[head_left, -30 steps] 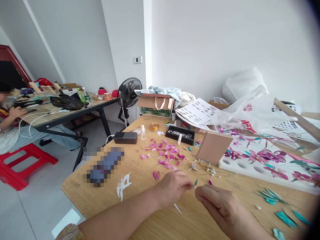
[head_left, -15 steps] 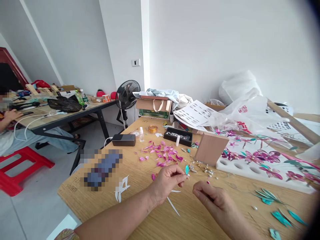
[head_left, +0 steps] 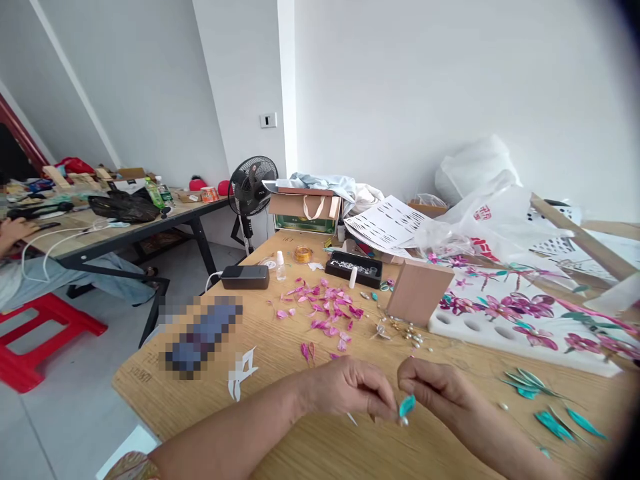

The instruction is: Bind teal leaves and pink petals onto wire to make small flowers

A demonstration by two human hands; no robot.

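Observation:
Low over the wooden table (head_left: 280,433), my left hand (head_left: 347,388) pinches a small piece with a teal leaf (head_left: 407,405) and a white pearl bead (head_left: 404,421) at its end. Close by on the right, my right hand (head_left: 445,390) is closed in a pinch near the leaf. What its fingers hold is too small to make out. Pink petals (head_left: 325,300) lie scattered beyond the hands. Loose pearls (head_left: 414,338) sit by an upright wooden block (head_left: 420,293). More teal leaves (head_left: 553,425) rest on the right.
White foam (head_left: 473,327) with pink flowers stands at the right. Behind the petals are a black tray (head_left: 354,270), a small bottle (head_left: 281,268) and a black box (head_left: 245,277). White paper cutouts (head_left: 242,373) lie at left. A person sits at another table (head_left: 75,247), near a fan (head_left: 254,187).
My left hand has moved right and down with the teal leaf and pearl, close to my right hand. The leaf now tilts toward my right fingers. The view has shifted slightly.

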